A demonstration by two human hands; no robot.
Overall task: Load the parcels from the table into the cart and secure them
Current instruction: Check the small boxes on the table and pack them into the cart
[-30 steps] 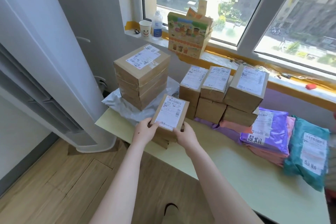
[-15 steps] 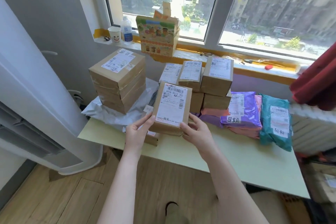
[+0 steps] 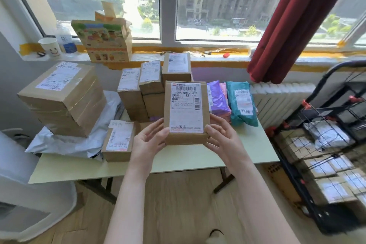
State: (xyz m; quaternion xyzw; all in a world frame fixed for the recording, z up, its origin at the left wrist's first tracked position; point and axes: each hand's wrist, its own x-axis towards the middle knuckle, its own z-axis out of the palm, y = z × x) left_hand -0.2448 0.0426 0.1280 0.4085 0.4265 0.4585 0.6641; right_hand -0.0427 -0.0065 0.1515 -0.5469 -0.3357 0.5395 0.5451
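Gripping the labelled cardboard parcel (image 3: 186, 113) at its lower corners, left hand (image 3: 148, 142) and right hand (image 3: 223, 140) are holding it upright above the table (image 3: 184, 158).

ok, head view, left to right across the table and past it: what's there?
stack of cardboard boxes, single labelled box, held parcel, purple mailer, teal mailer, radiator, cart
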